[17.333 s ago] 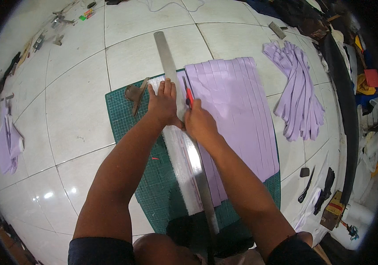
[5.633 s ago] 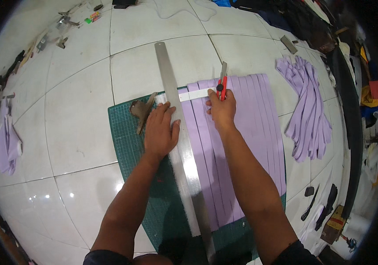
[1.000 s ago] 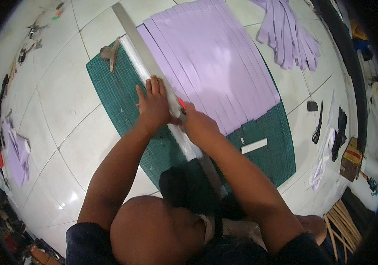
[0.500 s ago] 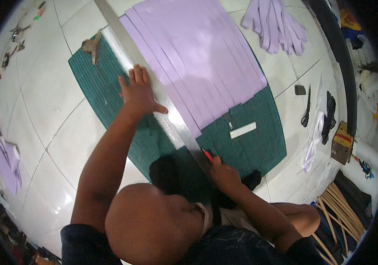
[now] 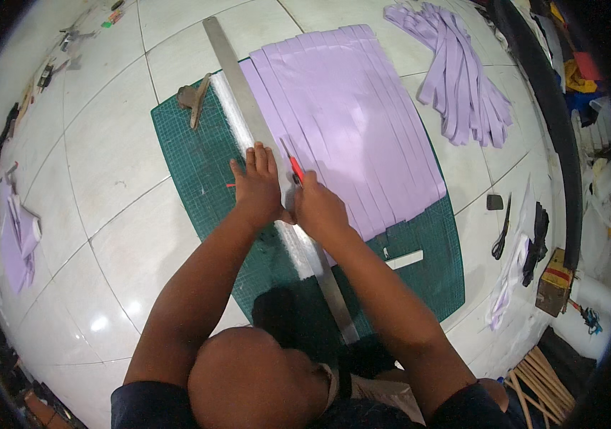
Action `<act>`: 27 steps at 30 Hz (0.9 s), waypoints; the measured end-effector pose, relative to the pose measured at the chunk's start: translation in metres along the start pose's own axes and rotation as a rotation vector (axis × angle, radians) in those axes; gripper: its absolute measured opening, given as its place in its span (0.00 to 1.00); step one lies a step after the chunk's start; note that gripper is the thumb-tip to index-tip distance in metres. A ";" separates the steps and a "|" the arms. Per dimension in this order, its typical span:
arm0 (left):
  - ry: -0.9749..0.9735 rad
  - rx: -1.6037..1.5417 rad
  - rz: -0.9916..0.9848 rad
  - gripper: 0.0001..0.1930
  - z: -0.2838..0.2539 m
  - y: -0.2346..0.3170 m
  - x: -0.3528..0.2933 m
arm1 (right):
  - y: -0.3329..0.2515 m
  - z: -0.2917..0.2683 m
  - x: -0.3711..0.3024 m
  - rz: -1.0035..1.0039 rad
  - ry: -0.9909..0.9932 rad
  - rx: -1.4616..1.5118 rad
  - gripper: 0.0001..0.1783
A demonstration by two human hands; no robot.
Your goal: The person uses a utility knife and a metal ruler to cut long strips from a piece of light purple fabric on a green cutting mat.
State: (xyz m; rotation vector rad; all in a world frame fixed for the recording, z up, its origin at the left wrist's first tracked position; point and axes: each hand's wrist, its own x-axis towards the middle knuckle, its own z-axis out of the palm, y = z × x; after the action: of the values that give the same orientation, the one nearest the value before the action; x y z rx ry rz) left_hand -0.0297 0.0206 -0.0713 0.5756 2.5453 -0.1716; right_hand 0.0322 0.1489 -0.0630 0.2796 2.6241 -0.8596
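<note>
My left hand lies flat with its fingers stretched out, pressing at the edge of a long metal ruler. Beside it, my right hand is closed round a red cutter knife whose thin blade points away from me, over the lilac fabric. That fabric is parted into several long strips on a green cutting mat. The ruler lies along the fabric's left side. A shiny whitish band runs along the ruler's left edge, partly under my left hand.
A bundle of lilac strips lies on the tiled floor at far right. On the mat are a brownish clamp-like tool and a white bar. Black scissors and a box sit to the right, more lilac cloth at left.
My right hand has moved the knife forward along the ruler, from its near end up beside my left hand. The whole view has shifted; my left hand still presses at the ruler.
</note>
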 end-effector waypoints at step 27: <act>0.009 0.067 -0.006 0.78 0.003 -0.004 -0.001 | 0.050 -0.003 -0.157 0.433 -0.503 -0.044 0.18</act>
State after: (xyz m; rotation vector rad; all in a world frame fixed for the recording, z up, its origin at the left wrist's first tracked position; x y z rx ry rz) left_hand -0.0289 0.0161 -0.0728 0.5947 2.5581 -0.2575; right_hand 0.1900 0.1793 -0.0245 0.5203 2.0092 -0.6217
